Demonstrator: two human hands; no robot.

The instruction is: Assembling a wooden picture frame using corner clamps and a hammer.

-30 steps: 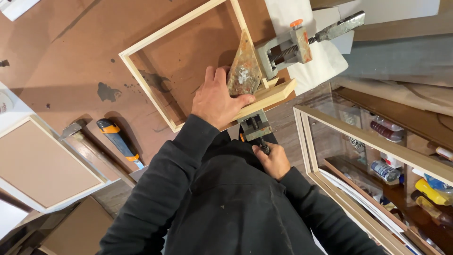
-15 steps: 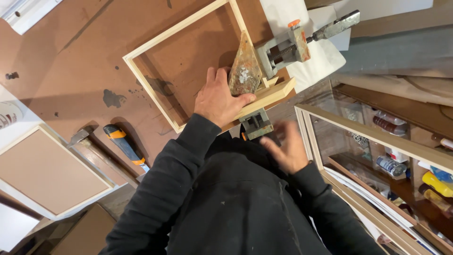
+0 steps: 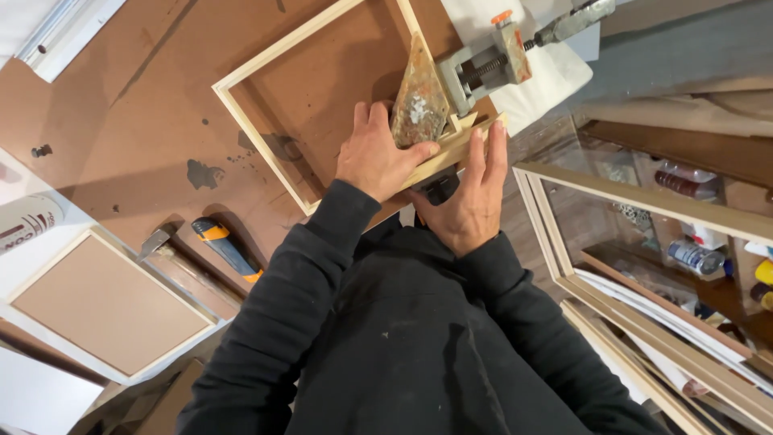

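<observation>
Two hands at a frame corner
Left hand (image 3: 378, 161) and right hand (image 3: 471, 201) press flat, fingers released, on the wooden frame (image 3: 266, 153) beside the corner clamp (image 3: 451, 80).

Bare desk (image 3: 137, 121) left of the wooden frame (image 3: 266, 149) gives free passage, whereas the corner clamp (image 3: 483, 68) blocks the frame's near corner, the utility knife (image 3: 228, 248) lies nearer the body, and a shelf unit (image 3: 644, 242) bounds the right.
</observation>
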